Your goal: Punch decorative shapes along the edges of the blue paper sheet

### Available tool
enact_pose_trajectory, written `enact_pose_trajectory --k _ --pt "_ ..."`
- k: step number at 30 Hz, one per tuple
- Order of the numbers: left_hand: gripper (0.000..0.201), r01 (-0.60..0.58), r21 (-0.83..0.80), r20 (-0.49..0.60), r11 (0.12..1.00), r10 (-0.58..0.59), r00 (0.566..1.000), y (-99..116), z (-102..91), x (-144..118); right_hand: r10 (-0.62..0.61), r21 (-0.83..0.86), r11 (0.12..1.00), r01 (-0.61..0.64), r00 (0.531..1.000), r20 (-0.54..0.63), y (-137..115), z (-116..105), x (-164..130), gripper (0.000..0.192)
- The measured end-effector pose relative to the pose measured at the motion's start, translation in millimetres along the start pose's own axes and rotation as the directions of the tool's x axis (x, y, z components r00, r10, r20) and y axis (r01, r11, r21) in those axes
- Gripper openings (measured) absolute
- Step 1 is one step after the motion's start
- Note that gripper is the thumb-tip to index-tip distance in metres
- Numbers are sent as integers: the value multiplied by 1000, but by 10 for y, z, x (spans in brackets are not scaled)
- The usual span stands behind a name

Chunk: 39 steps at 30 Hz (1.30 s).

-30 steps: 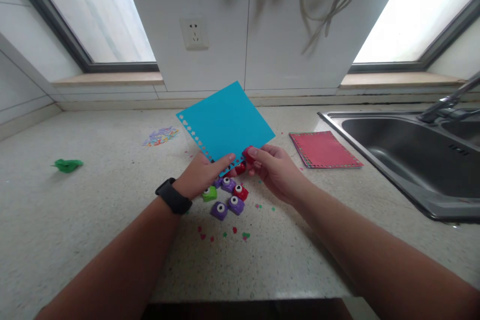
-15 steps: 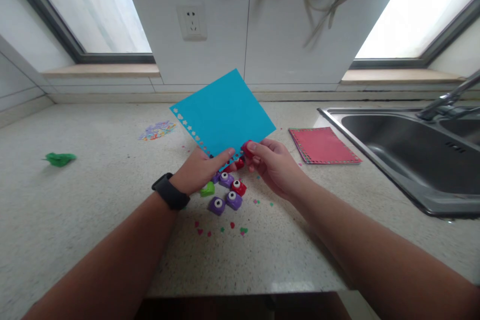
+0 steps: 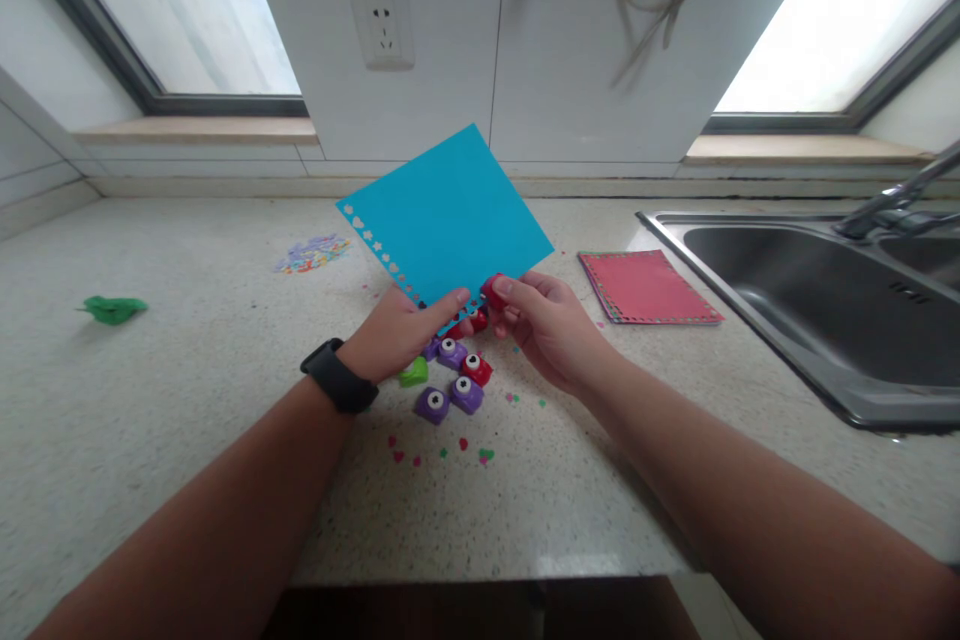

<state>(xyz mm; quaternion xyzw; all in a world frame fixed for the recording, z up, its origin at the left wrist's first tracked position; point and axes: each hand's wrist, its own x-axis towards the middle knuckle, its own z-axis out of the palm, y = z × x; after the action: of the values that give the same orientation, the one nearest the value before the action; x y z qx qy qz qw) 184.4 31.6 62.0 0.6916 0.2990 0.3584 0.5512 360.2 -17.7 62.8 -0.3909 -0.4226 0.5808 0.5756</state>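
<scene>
A blue sheet of paper is held up at a tilt, with small shapes cut along its left edge and part of its lower edge. My left hand grips its lower corner, thumb on top and fingers beneath. My right hand pinches a red craft punch at the sheet's lower right edge; the punch's jaw is mostly hidden. Below the paper several more punches lie on the counter: purple ones, a red one and a light green one. The paper and my left hand partly cover others.
Punched-out bits lie scattered near the front of the counter. A heap of paper confetti and a green crumpled piece are on the left. To the right are stacked red-topped sheets and a steel sink.
The view has shifted slightly, so most things sit a little higher. Both hands keep their holds on the paper and the red punch, with hardly any visible movement.
</scene>
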Motion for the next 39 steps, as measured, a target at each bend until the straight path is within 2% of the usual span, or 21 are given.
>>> enact_pose_trajectory --k 8,15,26,39 --pt "34 4 8 -5 1000 -4 1000 -21 -10 -3 -19 -55 998 19 1000 3 9 0 -3 30" --pt "34 -18 79 2 997 18 1000 -14 -18 -8 -31 -46 998 32 999 22 25 -4 -1 29" --pt "35 -33 79 23 996 32 999 -44 -28 0 -83 -56 995 87 995 61 50 -25 24 26" --pt "34 -49 81 22 996 47 999 -38 -16 10 -75 -62 995 79 995 67 26 -14 10 26"
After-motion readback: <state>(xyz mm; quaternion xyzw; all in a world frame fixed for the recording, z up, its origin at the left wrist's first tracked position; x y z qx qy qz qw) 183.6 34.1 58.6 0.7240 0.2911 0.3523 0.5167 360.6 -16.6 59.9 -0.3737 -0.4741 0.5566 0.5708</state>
